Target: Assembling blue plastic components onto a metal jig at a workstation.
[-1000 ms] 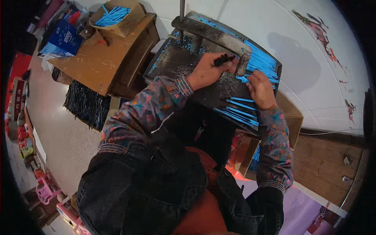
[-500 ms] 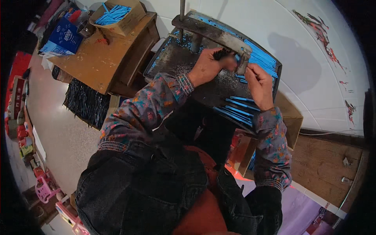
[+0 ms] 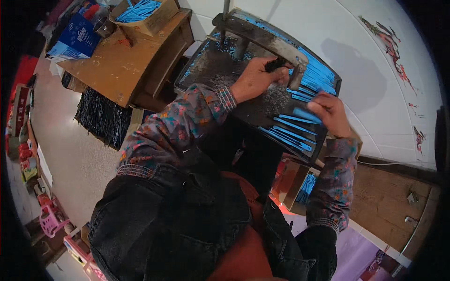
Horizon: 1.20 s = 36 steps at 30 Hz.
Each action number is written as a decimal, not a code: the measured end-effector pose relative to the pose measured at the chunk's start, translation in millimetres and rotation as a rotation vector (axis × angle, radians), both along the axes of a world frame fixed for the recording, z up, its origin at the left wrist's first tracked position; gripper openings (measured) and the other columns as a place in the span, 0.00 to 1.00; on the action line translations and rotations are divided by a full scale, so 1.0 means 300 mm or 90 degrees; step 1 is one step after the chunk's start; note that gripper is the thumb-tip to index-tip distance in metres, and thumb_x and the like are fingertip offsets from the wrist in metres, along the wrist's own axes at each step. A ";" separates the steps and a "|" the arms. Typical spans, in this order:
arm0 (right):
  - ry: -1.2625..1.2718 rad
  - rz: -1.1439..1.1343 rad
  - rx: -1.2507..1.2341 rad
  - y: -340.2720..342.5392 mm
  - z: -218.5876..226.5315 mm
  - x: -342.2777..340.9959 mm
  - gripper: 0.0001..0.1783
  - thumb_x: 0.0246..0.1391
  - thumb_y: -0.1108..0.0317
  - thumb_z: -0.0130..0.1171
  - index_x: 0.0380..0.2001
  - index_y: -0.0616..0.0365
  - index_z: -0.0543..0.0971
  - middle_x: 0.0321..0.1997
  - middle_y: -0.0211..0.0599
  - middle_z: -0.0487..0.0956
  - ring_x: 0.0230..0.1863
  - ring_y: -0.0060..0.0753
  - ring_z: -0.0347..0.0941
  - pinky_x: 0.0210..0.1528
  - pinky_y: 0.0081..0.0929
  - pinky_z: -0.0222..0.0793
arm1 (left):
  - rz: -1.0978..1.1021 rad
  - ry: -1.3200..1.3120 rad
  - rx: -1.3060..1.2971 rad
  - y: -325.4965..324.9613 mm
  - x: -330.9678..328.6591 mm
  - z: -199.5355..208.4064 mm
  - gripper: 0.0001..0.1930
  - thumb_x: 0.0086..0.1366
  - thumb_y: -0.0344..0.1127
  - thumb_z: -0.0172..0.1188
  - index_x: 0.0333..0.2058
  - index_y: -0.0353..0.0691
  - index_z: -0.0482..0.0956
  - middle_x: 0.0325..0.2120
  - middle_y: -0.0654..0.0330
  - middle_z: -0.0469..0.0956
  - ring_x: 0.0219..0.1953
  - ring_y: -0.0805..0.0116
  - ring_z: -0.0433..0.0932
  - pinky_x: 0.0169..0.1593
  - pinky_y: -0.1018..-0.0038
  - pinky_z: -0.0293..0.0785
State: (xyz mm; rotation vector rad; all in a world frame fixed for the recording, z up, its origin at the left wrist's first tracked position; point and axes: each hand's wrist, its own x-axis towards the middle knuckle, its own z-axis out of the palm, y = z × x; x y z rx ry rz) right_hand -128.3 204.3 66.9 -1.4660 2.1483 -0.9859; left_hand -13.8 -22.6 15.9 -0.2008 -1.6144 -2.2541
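Observation:
My left hand [image 3: 260, 78] is closed around a bunch of thin black strips [image 3: 275, 64], its fingertips close to the head of a metal press [image 3: 296, 77]. Right of the press, my right hand [image 3: 330, 112] is pinched on a flat blue strip [image 3: 307, 115], blurred by motion. Below that strip, several more blue strips [image 3: 289, 135] lie side by side on the dark metal tray [image 3: 251, 105]. A thick stack of blue strips [image 3: 318, 72] lies at the tray's far right, partly behind my right hand.
The press arm [image 3: 255, 33] crosses above the tray, and blue scraps [image 3: 229, 51] litter its far left. A wooden table [image 3: 101, 77] at left bears a cardboard box [image 3: 152, 23] of blue strips. Black strips [image 3: 103, 119] are piled beneath it. Another box [image 3: 300, 189] sits below the tray.
My right hand has moved right and nearer, away from the press head, with a blue strip in its fingers. The left hand stays beside the press, still holding the black bunch.

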 end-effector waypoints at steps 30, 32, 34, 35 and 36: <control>-0.029 -0.151 -0.136 -0.176 -0.001 0.084 0.03 0.50 0.74 0.56 0.28 0.62 0.79 0.20 0.26 0.72 0.22 0.19 0.59 0.27 0.19 0.59 | 0.123 0.028 -0.058 0.012 0.010 0.029 0.04 0.57 0.23 0.57 0.33 0.31 0.77 0.24 0.63 0.77 0.23 0.78 0.70 0.30 0.80 0.70; -0.025 -0.167 -0.113 -0.141 0.009 0.090 0.04 0.50 0.74 0.56 0.28 0.62 0.79 0.21 0.27 0.72 0.22 0.21 0.60 0.28 0.20 0.60 | 0.116 0.013 -0.047 0.001 0.032 0.033 0.04 0.58 0.23 0.57 0.33 0.30 0.77 0.23 0.63 0.77 0.23 0.78 0.70 0.30 0.80 0.70; -0.009 -0.216 -0.068 -0.075 0.030 0.089 0.04 0.49 0.73 0.57 0.28 0.61 0.79 0.21 0.29 0.73 0.22 0.25 0.62 0.28 0.23 0.62 | 0.087 -0.010 -0.023 -0.008 0.036 0.045 0.05 0.59 0.24 0.56 0.33 0.30 0.77 0.22 0.63 0.76 0.23 0.77 0.70 0.30 0.80 0.70; -0.001 -0.240 -0.045 -0.051 0.038 0.082 0.04 0.49 0.73 0.57 0.28 0.61 0.79 0.21 0.31 0.73 0.22 0.27 0.63 0.29 0.24 0.63 | 0.073 -0.021 -0.011 -0.011 0.039 0.048 0.05 0.59 0.25 0.56 0.33 0.30 0.77 0.22 0.64 0.75 0.23 0.77 0.70 0.30 0.80 0.69; 0.122 -0.203 -0.015 -0.011 -0.011 0.068 0.05 0.48 0.71 0.57 0.28 0.62 0.79 0.22 0.33 0.74 0.24 0.32 0.65 0.30 0.27 0.64 | 0.069 -0.018 -0.010 -0.004 0.034 0.049 0.05 0.59 0.25 0.56 0.33 0.30 0.77 0.22 0.64 0.75 0.23 0.77 0.70 0.30 0.80 0.69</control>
